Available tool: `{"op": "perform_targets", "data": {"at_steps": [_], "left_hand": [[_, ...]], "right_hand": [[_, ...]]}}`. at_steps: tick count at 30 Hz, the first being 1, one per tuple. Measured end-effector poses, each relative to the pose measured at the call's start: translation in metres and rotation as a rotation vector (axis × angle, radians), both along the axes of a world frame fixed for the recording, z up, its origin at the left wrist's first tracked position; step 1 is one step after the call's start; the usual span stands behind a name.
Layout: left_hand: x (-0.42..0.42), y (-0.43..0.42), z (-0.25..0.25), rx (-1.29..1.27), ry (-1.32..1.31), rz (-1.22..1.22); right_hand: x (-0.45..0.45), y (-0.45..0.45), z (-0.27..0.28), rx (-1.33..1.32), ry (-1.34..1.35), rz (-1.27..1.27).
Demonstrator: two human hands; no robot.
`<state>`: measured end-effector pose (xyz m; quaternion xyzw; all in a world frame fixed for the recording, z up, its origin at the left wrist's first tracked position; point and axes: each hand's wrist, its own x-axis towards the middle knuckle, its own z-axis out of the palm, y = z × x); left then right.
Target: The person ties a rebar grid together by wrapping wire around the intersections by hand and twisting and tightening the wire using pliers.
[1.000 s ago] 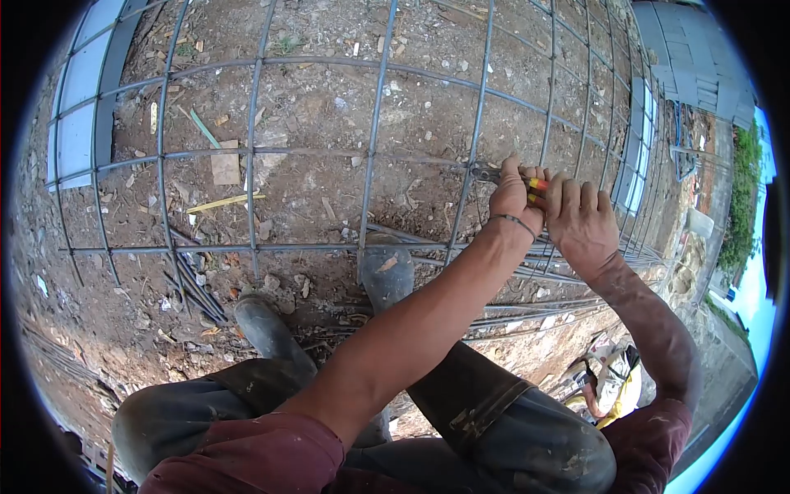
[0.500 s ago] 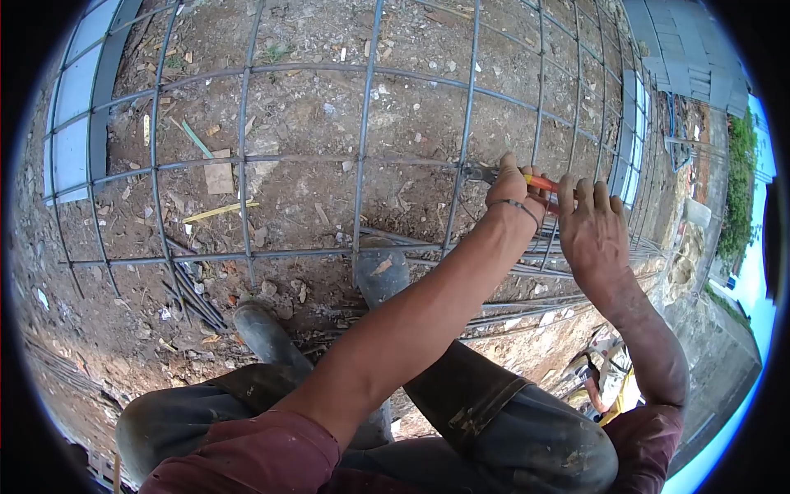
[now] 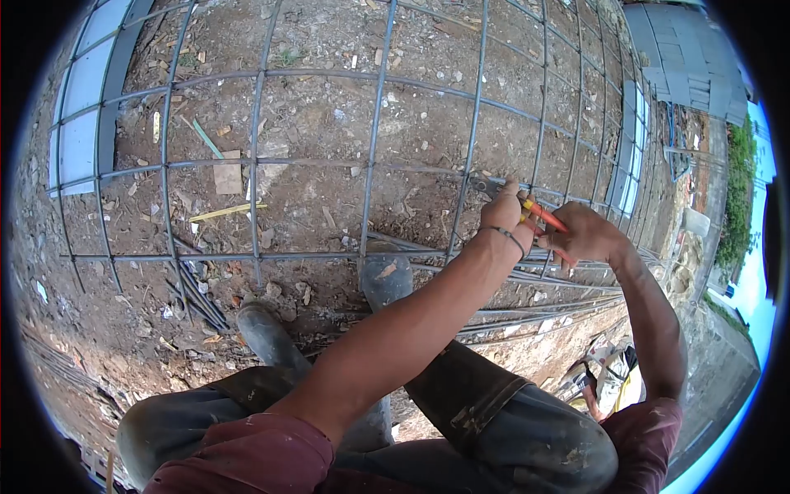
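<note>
Red-and-yellow-handled pliers (image 3: 545,216) reach toward a crossing of two bars in the rebar mesh (image 3: 370,165). Their dark jaws are beside that crossing; whether they grip wire there is too small to tell. My left hand (image 3: 504,212), with a dark band at its wrist, is closed around the pliers near the head. Behind it, my right hand (image 3: 583,234) has its fingers curled on the handles toward their ends. The handles look spread apart. My fingers partly hide the tool.
Pale blocks (image 3: 78,152) stand under the mesh at the far left, others (image 3: 632,156) at the right. Loose bars (image 3: 559,284) lie near my boots (image 3: 385,278). Wood scraps (image 3: 228,173) litter the dirt. A bag (image 3: 615,379) rests at lower right.
My right hand has turned and its fingers now curl around the handles instead of lying over them. The pliers tilt more steeply, and both hands sit slightly lower in view.
</note>
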<state>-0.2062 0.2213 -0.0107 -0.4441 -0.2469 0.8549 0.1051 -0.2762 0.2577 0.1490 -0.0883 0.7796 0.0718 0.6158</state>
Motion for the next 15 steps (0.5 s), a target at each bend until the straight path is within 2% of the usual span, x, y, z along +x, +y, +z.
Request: {"op": "perform_targets", "data": {"at_steps": [1,2,3,4,5,6,7,8,10,12,14,15], "left_hand": [[0.001,0.000,-0.001,-0.141,0.067,-0.047],[0.002,-0.006,0.007,-0.143,0.069,-0.054],[0.000,-0.011,0.018,-0.331,0.086,-0.200],[-0.002,-0.025,0.041,-0.520,0.102,-0.345],[0.016,-0.064,0.102,-0.624,0.103,-0.341],[0.013,-0.030,0.101,-1.230,0.040,-0.234],[0.027,-0.035,0.129,-1.723,0.095,-0.234],[0.046,-0.052,0.157,-1.764,0.404,-0.061],[0.069,-0.052,0.200,-1.883,0.495,0.292],[0.093,-0.062,0.200,-1.758,0.603,0.322],[0.111,-0.064,0.160,-1.657,0.491,0.220],[0.118,-0.049,0.132,-1.599,0.321,0.138]], "right_hand": [[0.005,0.002,0.000,-0.012,0.164,0.157],[0.010,0.004,0.001,-0.023,0.330,0.315],[0.015,0.003,0.001,-0.022,0.386,0.349],[0.015,0.006,0.000,-0.024,0.386,0.347],[0.014,0.013,-0.003,-0.050,0.333,0.409],[0.009,0.025,-0.007,-0.078,0.280,0.474],[-0.002,0.106,-0.034,-0.467,0.378,-0.059],[-0.003,0.104,-0.034,-0.471,0.378,-0.055],[-0.001,0.087,-0.028,-0.444,0.346,0.134],[0.002,0.060,-0.018,-0.415,0.315,0.325],[0.008,0.026,-0.006,-0.387,0.287,0.508],[0.012,-0.011,0.007,-0.010,0.225,0.110]]}}
